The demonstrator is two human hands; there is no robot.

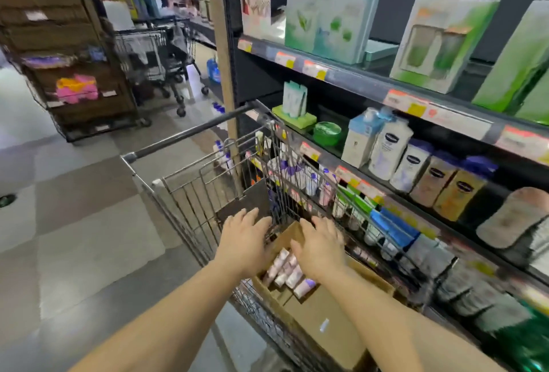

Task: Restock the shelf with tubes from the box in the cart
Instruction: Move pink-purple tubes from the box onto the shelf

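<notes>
Pale pink tubes (285, 273) with lilac caps lie packed in the open cardboard box (320, 321) inside the cart (190, 193). Left hand (242, 238) and right hand (320, 245) hover above them, fingers (307, 226) spread, holding nothing.

You can read no text here. The price tags (405, 102) on the shelf (356, 80) edge are blurred orange and yellow. The lotion bottles (389, 146) carry a dark oval logo; its lettering stays illegible to you.

The 1 head view looks forward and down, close over the cart (208, 193), shelf (371, 86) at right.
</notes>
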